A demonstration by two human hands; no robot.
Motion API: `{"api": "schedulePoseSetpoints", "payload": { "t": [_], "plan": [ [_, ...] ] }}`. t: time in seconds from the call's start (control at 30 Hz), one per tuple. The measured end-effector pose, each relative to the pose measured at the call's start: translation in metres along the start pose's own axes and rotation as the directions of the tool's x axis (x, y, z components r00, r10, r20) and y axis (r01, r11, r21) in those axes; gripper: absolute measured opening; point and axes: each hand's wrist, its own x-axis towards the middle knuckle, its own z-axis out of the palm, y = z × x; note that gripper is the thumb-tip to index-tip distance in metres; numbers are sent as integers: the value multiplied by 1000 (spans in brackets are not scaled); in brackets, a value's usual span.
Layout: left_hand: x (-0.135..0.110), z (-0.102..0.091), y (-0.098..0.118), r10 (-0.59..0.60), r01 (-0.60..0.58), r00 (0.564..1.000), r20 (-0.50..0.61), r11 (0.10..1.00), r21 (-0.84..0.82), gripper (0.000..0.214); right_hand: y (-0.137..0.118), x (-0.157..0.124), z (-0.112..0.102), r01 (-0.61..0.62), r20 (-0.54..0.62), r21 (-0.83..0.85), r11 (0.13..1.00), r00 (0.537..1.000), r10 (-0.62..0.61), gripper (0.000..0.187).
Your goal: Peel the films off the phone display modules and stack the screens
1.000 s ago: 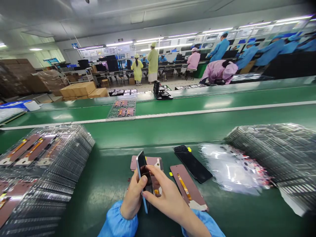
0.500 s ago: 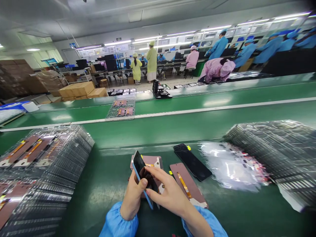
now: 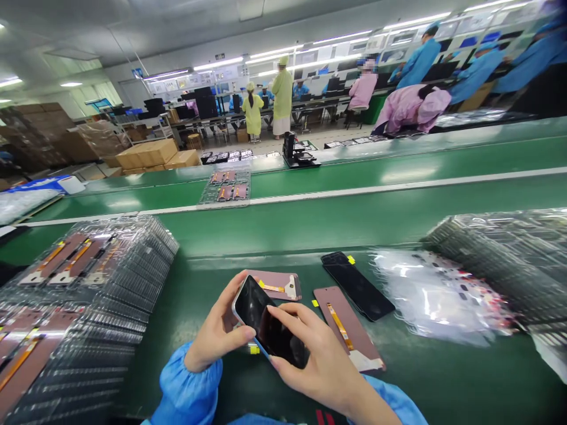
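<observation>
A smartphone with a dark glossy screen and a blue edge is held tilted above the green bench, screen toward me. My left hand grips its left side, thumb at the lower edge and fingers behind it. The fingers of my right hand close around the phone's right part, with fingertips on the screen and the thumb at the bottom edge. Just behind the phone lies a brown-backed screen panel with an orange flex cable. Another such panel and a black screen panel lie to the right.
Stacked clear trays with panels stand at left, and more trays at right. Clear plastic films lie beside the right stack. A tray and a black fixture sit farther back. Several co-workers are beyond the bench.
The phone has turned so its screen faces me more. My left hand has shifted left and round the phone's upper left side. The whole view has swung slightly.
</observation>
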Motion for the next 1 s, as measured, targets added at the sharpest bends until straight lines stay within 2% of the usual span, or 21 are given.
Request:
{"api": "schedulePoseSetpoints", "payload": {
  "t": [0.1, 0.27, 0.4, 0.53, 0.63, 1.0],
  "plan": [
    [-6, 0, 2, -31, 28, 998, 61, 998, 55, 76, 0, -3, 0, 6, -14, -60, 998, 1000, -7, 62],
    [-6, 6, 0, -3, 0, 998, 67, 999, 53, 70, 1, -4, 3, 8, -22, -138, 990, 1000, -11, 63],
    [-4, 10, 0, 38, -39, 999, 25, 997, 65, 62, 4, -6, 4, 31, -33, -188, 982, 999, -38, 63],
    [-3, 13, 0, 17, -11, 998, -67, 996, 88, 56, 5, -6, 5, 56, -46, -208, 977, 997, -67, 61],
    [-3, 14, -1, 52, -33, 990, -133, 990, 139, 53, 6, -5, 4, 69, -36, -204, 977, 996, -78, 61],
    [-3, 13, -11, 39, -27, 986, -162, 997, 72, 47, 8, -9, 1, 60, 5, -188, 980, 998, -61, 61]
  ]
}}
